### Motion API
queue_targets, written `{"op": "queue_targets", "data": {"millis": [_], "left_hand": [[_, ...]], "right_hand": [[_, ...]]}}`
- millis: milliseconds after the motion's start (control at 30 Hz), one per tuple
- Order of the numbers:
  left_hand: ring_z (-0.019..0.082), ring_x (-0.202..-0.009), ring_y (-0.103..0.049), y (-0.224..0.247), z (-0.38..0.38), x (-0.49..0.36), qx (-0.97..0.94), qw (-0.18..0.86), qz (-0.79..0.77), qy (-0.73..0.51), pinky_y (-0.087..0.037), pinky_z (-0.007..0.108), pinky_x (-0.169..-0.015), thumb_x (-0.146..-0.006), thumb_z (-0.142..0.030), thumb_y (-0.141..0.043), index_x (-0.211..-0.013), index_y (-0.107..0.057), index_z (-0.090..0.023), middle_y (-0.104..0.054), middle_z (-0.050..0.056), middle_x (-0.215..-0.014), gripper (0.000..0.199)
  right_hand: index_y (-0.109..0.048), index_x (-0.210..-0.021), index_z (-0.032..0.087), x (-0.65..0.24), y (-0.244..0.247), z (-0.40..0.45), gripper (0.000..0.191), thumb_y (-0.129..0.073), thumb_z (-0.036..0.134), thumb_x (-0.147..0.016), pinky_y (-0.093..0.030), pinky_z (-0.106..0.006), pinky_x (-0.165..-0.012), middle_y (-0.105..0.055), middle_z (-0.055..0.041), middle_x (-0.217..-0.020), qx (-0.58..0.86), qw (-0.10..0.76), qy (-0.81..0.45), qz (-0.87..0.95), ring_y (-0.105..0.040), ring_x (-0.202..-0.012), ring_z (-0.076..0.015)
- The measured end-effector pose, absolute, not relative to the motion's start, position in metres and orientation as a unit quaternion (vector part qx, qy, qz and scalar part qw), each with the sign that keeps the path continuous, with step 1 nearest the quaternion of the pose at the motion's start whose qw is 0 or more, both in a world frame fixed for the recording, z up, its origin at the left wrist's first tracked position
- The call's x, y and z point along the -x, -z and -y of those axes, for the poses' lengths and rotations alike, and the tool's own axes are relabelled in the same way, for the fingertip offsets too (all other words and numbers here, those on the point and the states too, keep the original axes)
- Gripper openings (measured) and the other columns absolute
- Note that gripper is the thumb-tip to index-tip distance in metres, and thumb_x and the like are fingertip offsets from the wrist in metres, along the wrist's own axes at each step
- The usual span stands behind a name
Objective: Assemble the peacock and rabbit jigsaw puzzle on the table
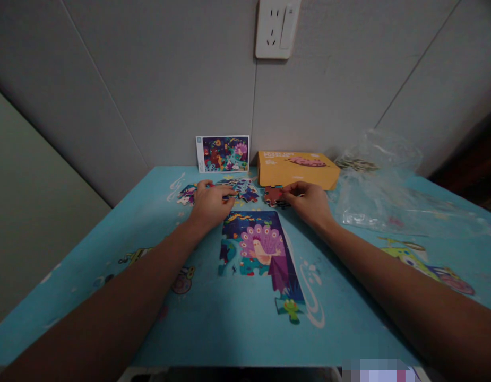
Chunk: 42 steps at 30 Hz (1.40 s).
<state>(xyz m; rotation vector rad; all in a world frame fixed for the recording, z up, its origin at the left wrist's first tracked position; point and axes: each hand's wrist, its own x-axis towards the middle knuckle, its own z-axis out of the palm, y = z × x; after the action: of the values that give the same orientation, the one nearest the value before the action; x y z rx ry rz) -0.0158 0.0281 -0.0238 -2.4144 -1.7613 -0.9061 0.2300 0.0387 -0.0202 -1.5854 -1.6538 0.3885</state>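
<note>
My left hand (pixel 212 202) rests over loose puzzle pieces (pixel 245 190) at the back of the table, its fingers apart and partly hiding them. To its right, my right hand (pixel 310 200) has thumb and fingers pinched on a puzzle piece at the edge of a small pile of pieces (pixel 272 195). The topmost of these is reddish brown. Between my forearms lies a joined part of the puzzle (pixel 261 246), with a pink peacock on dark blue. A strip runs down its right side to a piece with a green frog (pixel 291 307).
A picture card (pixel 223 154) of the full puzzle leans on the wall. Beside it lies a yellow puzzle box (pixel 296 170). Clear plastic bags (pixel 384 196), one with pieces inside, lie at the right. The blue tabletop (pixel 213 329) has printed cartoon figures. A socket (pixel 277 29) is on the wall.
</note>
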Motion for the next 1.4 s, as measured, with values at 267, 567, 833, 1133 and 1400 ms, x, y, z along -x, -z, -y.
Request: {"op": "queue_targets", "data": {"millis": [267,567,833,1133,1400], "left_hand": [[0.037,-0.112,-0.048,0.017,-0.023,0.021,0.658,0.063,0.668,0.341,-0.041,0.056,-0.091,-0.070,-0.007,-0.053,-0.108,-0.071,-0.020,-0.068,0.011,-0.109,0.044],[0.039,-0.118,-0.043,0.011,-0.021,0.020,0.604,0.002,0.732,0.316,-0.040,0.059,-0.093,-0.067,-0.004,-0.055,-0.111,-0.068,-0.025,-0.060,0.012,-0.118,0.051],[0.038,-0.121,-0.042,0.003,-0.018,0.017,0.574,-0.028,0.770,0.278,-0.039,0.055,-0.094,-0.069,-0.008,-0.054,-0.114,-0.067,-0.027,-0.059,0.012,-0.121,0.050],[0.038,-0.116,-0.044,0.010,-0.020,0.014,0.609,-0.009,0.744,0.274,-0.037,0.058,-0.094,-0.075,-0.025,-0.060,-0.102,-0.073,-0.029,-0.060,0.011,-0.115,0.031],[0.039,-0.128,-0.030,0.018,-0.017,0.011,0.787,0.008,0.558,0.261,-0.029,0.061,-0.099,-0.081,-0.030,-0.059,-0.085,-0.077,-0.029,-0.058,-0.004,-0.135,0.019]], "right_hand": [[-0.075,-0.092,0.016,-0.230,0.017,-0.038,0.022,-0.061,0.023,-0.077,-0.047,-0.028,-0.066,-0.075,-0.0076,-0.084,0.642,0.370,-0.152,0.654,-0.068,-0.075,-0.0195],[-0.073,-0.091,0.015,-0.230,0.018,-0.040,0.018,-0.059,0.017,-0.080,-0.046,-0.029,-0.073,-0.074,-0.0079,-0.087,0.648,0.329,-0.142,0.671,-0.066,-0.078,-0.0194],[-0.070,-0.092,0.014,-0.230,0.019,-0.041,0.022,-0.051,0.010,-0.081,-0.045,-0.029,-0.075,-0.072,-0.0094,-0.091,0.646,0.277,-0.120,0.702,-0.065,-0.081,-0.0206],[-0.067,-0.093,0.013,-0.230,0.021,-0.042,0.023,-0.050,0.009,-0.078,-0.045,-0.031,-0.076,-0.071,-0.0102,-0.092,0.644,0.289,-0.117,0.698,-0.063,-0.080,-0.0205],[-0.069,-0.092,0.015,-0.234,0.026,-0.045,0.032,-0.049,0.003,-0.070,-0.045,-0.032,-0.078,-0.067,-0.0098,-0.092,0.626,0.334,-0.106,0.696,-0.061,-0.085,-0.0224]]}}
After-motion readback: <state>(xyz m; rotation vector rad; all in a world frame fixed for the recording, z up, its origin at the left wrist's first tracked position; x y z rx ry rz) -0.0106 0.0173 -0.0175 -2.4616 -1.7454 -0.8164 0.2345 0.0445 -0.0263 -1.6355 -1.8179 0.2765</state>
